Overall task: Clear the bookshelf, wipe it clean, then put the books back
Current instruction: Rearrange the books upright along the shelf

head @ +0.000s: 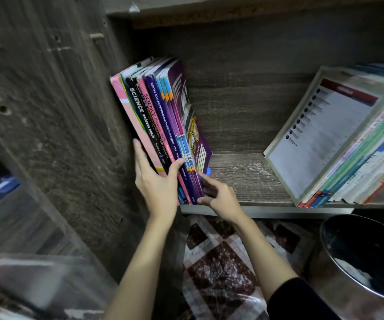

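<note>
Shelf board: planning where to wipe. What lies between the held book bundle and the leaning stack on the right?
Head view: bare, dusty shelf board between bundle and stack, except a small blue thing right beside the bundle.

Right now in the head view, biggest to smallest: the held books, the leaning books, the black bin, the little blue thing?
1. Leaning books
2. Held books
3. Little blue thing, mostly hidden.
Black bin: cut off by the frame and nearer, so unranked.
</note>
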